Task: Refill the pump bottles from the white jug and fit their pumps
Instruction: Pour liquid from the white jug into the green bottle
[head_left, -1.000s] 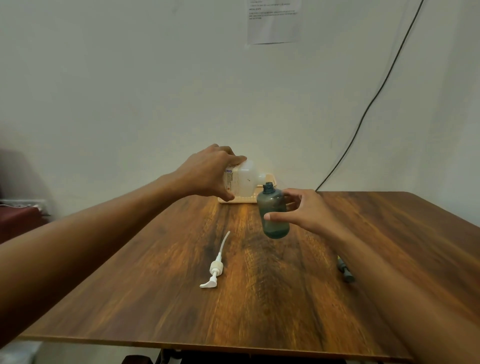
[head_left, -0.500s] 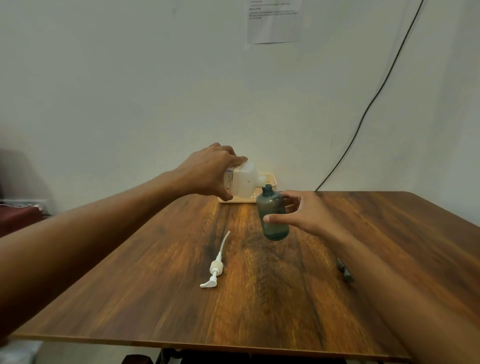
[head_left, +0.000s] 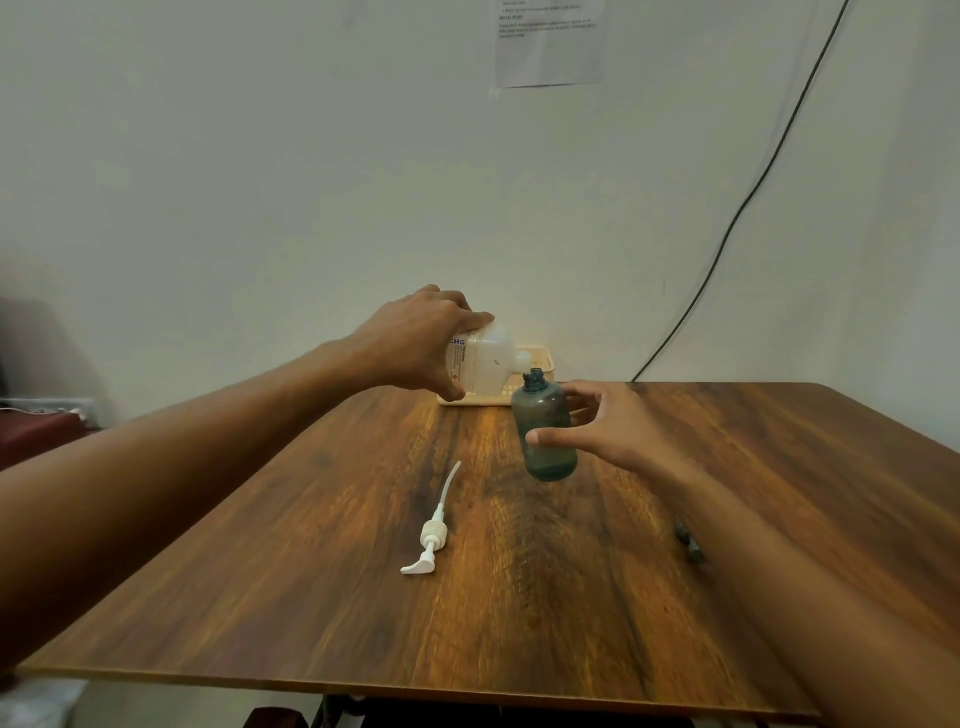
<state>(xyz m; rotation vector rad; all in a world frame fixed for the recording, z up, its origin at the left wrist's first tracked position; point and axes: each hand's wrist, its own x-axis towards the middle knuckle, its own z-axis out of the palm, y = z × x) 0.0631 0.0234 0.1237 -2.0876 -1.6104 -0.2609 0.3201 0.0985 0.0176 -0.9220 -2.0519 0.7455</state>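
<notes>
My left hand (head_left: 415, 340) grips the white jug (head_left: 480, 364) from above, tipped on its side with its spout just above the mouth of the dark teal bottle (head_left: 545, 428). My right hand (head_left: 602, 428) holds that open, pumpless bottle a little above the wooden table (head_left: 519, 597), thumb across its front. A little liquid shows at the bottle's bottom. A white pump (head_left: 431, 535) with its long dip tube lies flat on the table in front of the bottle.
A cream basket (head_left: 543, 364) stands at the table's far edge against the wall, behind the jug. A small dark object (head_left: 688, 543) lies on the table beside my right forearm. A black cable (head_left: 727, 228) runs down the wall.
The jug has tilted further and its spout has come closer to the bottle's mouth. The bottle and my right hand have barely moved.
</notes>
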